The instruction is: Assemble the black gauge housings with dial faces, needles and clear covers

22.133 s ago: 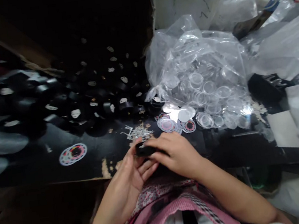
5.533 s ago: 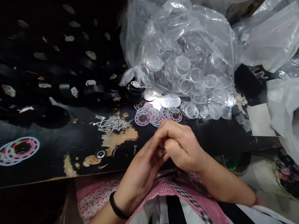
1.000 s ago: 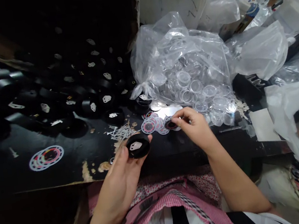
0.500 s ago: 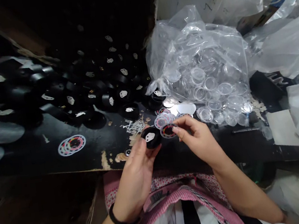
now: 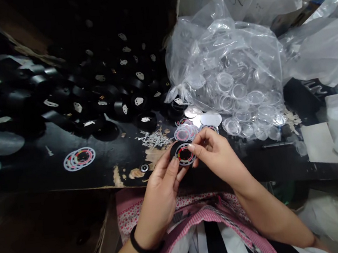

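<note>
My left hand (image 5: 160, 181) is closed around a round black housing (image 5: 173, 149) held just above the table's front edge. Over the housing's face lies a printed gauge dial (image 5: 185, 155), a ring of grey marks with red and yellow around a black middle. The thumb and forefinger of my right hand (image 5: 218, 155) pinch the dial's right edge; how far it sits inside the housing I cannot tell. Just beyond my fingers are more dials (image 5: 183, 133) in a loose heap. Small white pointer-like pieces (image 5: 155, 139) are piled to their left.
Many black housings (image 5: 146, 122) with white plates crowd the back left. A clear bag (image 5: 220, 45) spills transparent round covers (image 5: 231, 126) at the right. Two or three dials (image 5: 80, 159) overlap at the left. A small round part (image 5: 144, 168) sits by the front edge.
The dial in my right hand has moved left onto the black housing, covering the white plate that showed there. My left hand has shifted slightly right with the housing.
</note>
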{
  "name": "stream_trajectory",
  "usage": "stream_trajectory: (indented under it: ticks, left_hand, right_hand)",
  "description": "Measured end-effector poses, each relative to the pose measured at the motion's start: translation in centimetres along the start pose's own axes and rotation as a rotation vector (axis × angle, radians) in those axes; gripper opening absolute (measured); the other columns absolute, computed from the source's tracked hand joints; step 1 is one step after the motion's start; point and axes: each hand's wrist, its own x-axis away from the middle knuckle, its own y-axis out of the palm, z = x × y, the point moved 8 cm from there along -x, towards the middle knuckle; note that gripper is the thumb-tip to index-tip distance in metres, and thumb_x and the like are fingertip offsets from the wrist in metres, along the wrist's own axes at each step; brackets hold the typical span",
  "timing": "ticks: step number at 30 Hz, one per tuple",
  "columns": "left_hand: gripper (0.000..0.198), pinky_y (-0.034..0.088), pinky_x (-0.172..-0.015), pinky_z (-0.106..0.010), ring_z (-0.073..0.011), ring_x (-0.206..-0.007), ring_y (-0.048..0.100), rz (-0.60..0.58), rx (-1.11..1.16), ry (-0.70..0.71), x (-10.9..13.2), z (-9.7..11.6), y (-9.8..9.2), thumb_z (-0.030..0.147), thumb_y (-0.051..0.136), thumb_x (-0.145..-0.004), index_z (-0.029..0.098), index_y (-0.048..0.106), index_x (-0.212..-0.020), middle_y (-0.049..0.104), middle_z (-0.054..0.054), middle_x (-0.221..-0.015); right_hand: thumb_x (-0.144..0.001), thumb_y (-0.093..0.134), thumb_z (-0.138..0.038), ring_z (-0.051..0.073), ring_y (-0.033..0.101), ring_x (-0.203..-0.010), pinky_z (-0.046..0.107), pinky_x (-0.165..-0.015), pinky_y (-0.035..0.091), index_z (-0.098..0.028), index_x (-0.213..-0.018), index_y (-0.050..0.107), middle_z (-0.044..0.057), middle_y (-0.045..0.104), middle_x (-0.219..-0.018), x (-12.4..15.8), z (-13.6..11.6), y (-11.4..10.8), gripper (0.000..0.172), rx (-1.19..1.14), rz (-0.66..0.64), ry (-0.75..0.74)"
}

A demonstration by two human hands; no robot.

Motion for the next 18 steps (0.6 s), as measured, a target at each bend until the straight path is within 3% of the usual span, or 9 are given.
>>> stream_trajectory:
  ticks: [12, 18]
  left_hand:
    - [0.036, 0.052, -0.095, -0.029, -0.0174, -0.102, 0.067, -0.025, -0.273, 0.027, -0.43, -0.5, -0.9, 0.04, 0.075, -0.082, 0.027, 0.068, -0.114, 0.072, -0.001, -0.107]
    - [0.03, 0.056, -0.089, -0.03, -0.019, -0.105, 0.065, -0.082, -0.301, 0.036, -0.57, -0.54, -0.41, 0.042, 0.07, -0.086, 0.029, 0.068, -0.112, 0.07, 0.0, -0.116]
  right_hand:
    - [-0.084, 0.069, -0.032, 0.01, 0.056, -0.06, 0.024, -0.057, 0.045, -0.02, -0.079, 0.055, -0.003, 0.059, -0.07, 0.54, -0.25, -0.44, 0.019, 0.211, -0.042, -0.064]
    - [-0.083, 0.07, -0.036, 0.011, 0.053, -0.068, 0.025, -0.062, 0.044, -0.021, -0.087, 0.054, -0.002, 0.057, -0.079, 0.56, -0.05, -0.39, 0.023, 0.307, -0.006, -0.125]
